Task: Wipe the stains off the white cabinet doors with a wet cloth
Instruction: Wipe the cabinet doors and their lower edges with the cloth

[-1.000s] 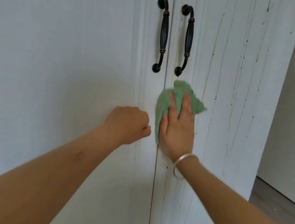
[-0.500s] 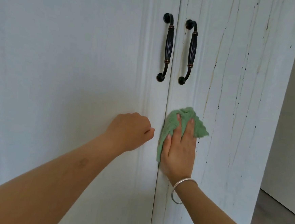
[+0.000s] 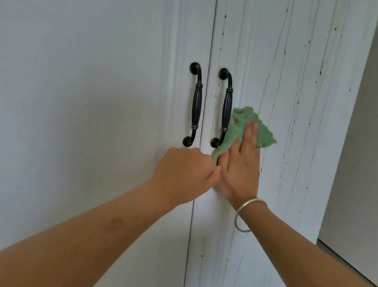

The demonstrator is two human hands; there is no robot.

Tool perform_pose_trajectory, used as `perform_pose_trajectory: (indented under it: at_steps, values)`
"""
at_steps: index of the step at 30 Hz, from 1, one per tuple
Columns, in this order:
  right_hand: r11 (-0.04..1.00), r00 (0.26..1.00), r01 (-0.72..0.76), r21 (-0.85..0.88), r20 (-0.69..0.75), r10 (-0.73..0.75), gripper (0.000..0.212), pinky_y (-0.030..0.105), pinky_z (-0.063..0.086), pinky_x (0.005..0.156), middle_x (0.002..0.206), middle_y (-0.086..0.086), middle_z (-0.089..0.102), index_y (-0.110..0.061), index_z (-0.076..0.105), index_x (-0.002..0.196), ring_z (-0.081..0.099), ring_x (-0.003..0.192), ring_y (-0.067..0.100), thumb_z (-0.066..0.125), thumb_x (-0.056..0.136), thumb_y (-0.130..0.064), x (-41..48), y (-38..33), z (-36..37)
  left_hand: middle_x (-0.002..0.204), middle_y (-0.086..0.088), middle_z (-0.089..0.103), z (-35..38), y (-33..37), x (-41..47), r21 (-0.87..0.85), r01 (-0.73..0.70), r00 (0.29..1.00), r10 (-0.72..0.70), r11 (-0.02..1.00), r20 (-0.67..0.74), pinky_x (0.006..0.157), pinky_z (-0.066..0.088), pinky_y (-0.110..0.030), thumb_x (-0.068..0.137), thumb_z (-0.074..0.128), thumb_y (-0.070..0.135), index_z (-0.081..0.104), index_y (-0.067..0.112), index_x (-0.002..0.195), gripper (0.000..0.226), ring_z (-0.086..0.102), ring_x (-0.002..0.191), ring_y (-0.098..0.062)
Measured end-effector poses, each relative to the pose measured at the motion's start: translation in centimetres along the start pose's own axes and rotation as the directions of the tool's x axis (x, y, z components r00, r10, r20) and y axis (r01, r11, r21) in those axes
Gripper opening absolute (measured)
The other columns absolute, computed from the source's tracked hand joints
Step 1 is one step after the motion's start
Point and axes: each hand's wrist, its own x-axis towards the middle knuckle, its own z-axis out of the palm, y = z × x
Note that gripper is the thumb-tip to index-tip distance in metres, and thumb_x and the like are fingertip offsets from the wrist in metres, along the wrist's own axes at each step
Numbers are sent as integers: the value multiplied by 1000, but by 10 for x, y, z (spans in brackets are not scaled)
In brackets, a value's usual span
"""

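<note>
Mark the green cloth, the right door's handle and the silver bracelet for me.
green cloth (image 3: 263,135): head view, on the free corner to the right of the fingers.
right door handle (image 3: 227,110): head view, on the ribbed middle of the grip.
silver bracelet (image 3: 237,218): head view, on the band's left side at the wrist.

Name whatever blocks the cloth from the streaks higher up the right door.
Nothing visible: above the green cloth the right door runs unobstructed to the streaks. The black handle only crowds the cloth's left edge.

Both arms reach forward, left grip (image 3: 184,172) seemingly fisted, right grip (image 3: 241,168) flat.
</note>
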Motion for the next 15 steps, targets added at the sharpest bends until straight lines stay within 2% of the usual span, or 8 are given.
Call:
perform_pose_trajectory:
  at_steps: [2,4,6,8,10,12,13,15]
  values:
    - [990,994,102,-100,42,-99,60,34,1,117,161,16,10,-19,8,154,-3,149,23,26,97,-25,24,11,-13,47,5,27,-14,5,13,11,-88,996,87,996,30,45,20,-25,93,53,36,27,19,50,53,35,43,-18]
    - [975,983,173,-139,83,-162,60,34,-1,118,160,16,12,-23,4,153,-1,149,26,26,97,-25,61,12,-26,42,4,14,-33,5,29,107,-135,990,130,985,50,43,13,-20,65,83,27,26,17,45,61,18,35,-16]
    - [960,969,240,-148,103,-226,58,34,-2,119,160,17,13,-21,8,153,1,149,28,27,98,-26,103,6,-38,44,2,6,-50,0,48,155,-176,984,178,972,0,47,14,-18,50,90,19,23,16,46,67,9,37,-16]
    - [955,962,266,-133,106,-254,57,39,2,120,160,18,14,-20,15,153,2,149,29,29,99,-27,145,-3,-49,42,2,9,-78,-18,72,178,-168,985,170,970,4,48,14,-18,46,91,15,23,16,46,67,9,36,-16]
    - [949,952,293,-118,131,-277,55,41,3,120,160,18,14,-20,18,153,2,149,30,29,99,-28,164,-8,-55,41,4,13,-103,-42,98,161,-50,999,51,986,-1,45,14,-17,48,90,14,26,18,45,65,9,35,-15]
    - [933,930,343,-111,181,-320,54,41,-1,121,160,17,10,-24,14,152,0,150,30,28,100,-30,165,-7,-58,41,7,17,-120,-70,122,134,3,998,-12,991,63,41,18,-19,70,79,25,30,20,44,57,17,34,-15]
    - [919,914,375,-125,216,-343,54,42,0,121,159,16,7,-26,13,152,-1,150,30,29,101,-32,160,-4,-60,42,7,20,-123,-80,131,95,3,992,-15,996,122,41,22,-22,85,65,30,31,19,46,53,24,36,-14]
    - [891,878,432,-140,289,-381,55,45,8,120,159,14,5,-29,10,152,-1,150,29,29,101,-35,155,4,-66,43,6,18,-124,-94,140,35,14,975,-21,999,223,44,24,-23,94,49,32,29,18,48,52,32,39,-14]
